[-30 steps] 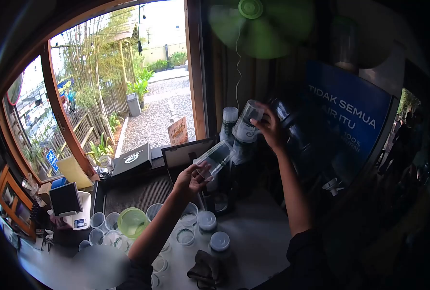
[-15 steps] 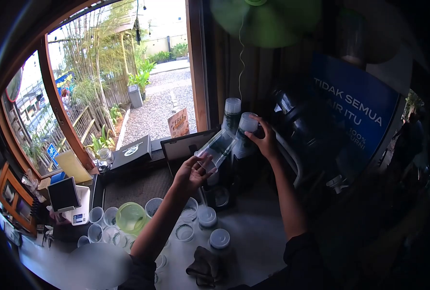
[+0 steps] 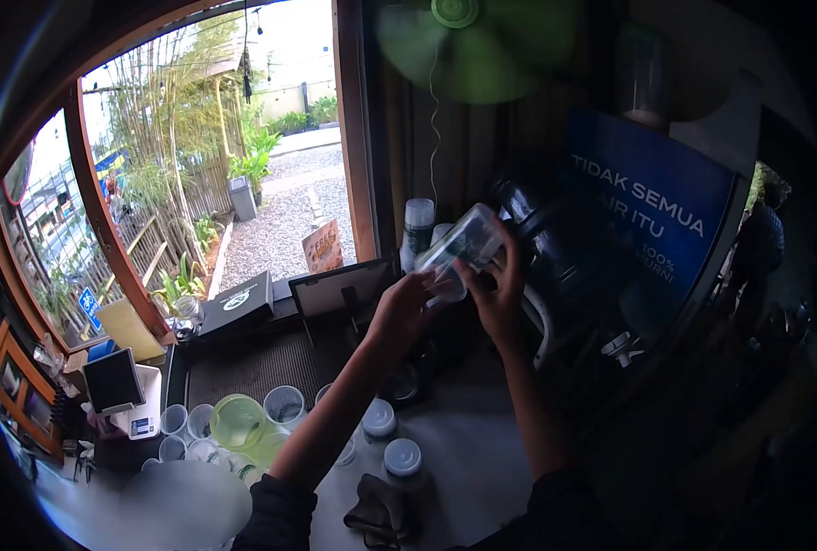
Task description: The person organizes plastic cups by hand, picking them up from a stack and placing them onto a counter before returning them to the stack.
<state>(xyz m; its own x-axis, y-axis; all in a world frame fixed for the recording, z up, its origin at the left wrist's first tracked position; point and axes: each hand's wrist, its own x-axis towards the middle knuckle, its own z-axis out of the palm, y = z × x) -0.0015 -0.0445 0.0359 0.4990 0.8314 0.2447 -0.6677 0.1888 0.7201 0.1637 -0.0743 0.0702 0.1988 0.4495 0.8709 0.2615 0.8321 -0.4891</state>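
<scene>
My left hand (image 3: 401, 308) and my right hand (image 3: 496, 298) meet in front of me, above the counter. Between them is a clear plastic cup (image 3: 464, 246) with dark print, tilted so its base points up and to the right. The left hand grips the cup's lower end, near the rim. The fingers of my right hand wrap the cup's far side. Just behind the hands stand two upright stacks of cups (image 3: 418, 223), against the dark wall beside the window frame.
Several lidded cups (image 3: 378, 418) and open cups (image 3: 285, 404) stand on the pale counter (image 3: 482, 441), with a green jug (image 3: 239, 421), a dark cloth (image 3: 381, 519), a small screen (image 3: 113, 379) and a black box (image 3: 236, 303). A blue poster (image 3: 652, 207) and dark jugs fill the right; a green fan (image 3: 468, 41) hangs overhead.
My right hand has set its cup down on the stack and come over to the tilted cup. My left hand has lifted that cup up and to the right.
</scene>
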